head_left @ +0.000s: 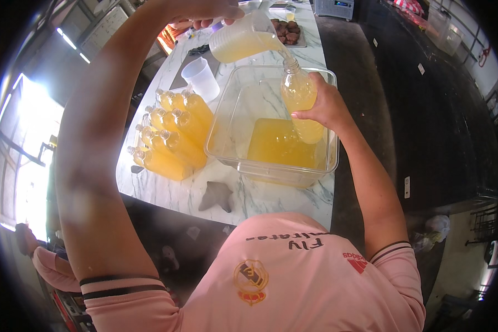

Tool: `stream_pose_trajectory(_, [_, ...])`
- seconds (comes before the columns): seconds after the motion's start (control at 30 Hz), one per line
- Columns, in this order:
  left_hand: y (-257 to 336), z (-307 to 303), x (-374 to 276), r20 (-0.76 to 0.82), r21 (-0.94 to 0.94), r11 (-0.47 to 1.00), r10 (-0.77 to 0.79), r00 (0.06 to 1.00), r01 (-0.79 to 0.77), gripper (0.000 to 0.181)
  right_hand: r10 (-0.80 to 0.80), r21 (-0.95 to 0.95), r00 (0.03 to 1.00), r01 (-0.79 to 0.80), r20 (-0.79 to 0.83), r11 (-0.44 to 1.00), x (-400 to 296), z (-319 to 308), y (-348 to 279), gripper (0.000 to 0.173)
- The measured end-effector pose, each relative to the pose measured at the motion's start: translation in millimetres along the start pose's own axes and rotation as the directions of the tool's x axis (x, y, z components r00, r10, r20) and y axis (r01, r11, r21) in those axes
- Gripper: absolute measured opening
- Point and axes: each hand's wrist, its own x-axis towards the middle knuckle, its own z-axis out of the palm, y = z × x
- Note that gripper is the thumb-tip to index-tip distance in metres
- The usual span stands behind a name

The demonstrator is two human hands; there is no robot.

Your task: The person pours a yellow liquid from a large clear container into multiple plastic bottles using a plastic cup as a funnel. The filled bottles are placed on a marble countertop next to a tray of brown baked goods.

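My left hand [216, 13] holds a translucent plastic jug [234, 43] tilted on its side. Yellow liquid runs from it into the mouth of a clear plastic bottle [297, 89]. That bottle, mostly full, is gripped around its side by my right hand [325, 101] and leans slightly above a clear plastic tub [228, 159]. Inside the tub lies a pool of yellow liquid [274, 143]. Several uncapped bottles of yellow liquid [170, 145] stand in rows left of the tub. Behind them is a second translucent measuring jug [201, 79], upright.
A grey cloth [216, 196] lies on the marble-patterned table [257, 207] near its front edge. Farther back are a tray of brown lumps [289, 32] and a small cup [290, 14]. Another person [52, 265] is at far left. A portable cooler-like unit [334, 9] stands beyond.
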Motion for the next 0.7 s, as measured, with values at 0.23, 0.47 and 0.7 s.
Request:
stream_pose_trajectory(0.23, [9.1, -5.0, -7.6, 0.017, 0.024, 0.999, 0.029, 0.999, -0.029, 0.035, 0.016, -0.006, 1.000, -0.016, 0.009, 1.000, -0.6, -2.2, -2.9, 0.094])
stream_pose_trajectory(0.47, [4.8, 0.9, -2.4, -0.003, -0.001, 0.999, -0.033, 0.999, 0.033, 0.035, 0.020, -0.002, 1.000, -0.020, 0.010, 1.000, 0.8, -1.2, -3.6, 0.092])
stream_pose_trajectory(0.7, [8.1, 1.0, 3.0, -0.002, 0.044, 0.999, 0.005, 1.000, -0.005, 0.034, -0.006, 0.023, 1.000, 0.006, -0.008, 1.000, 1.2, 0.0, -1.0, 0.087])
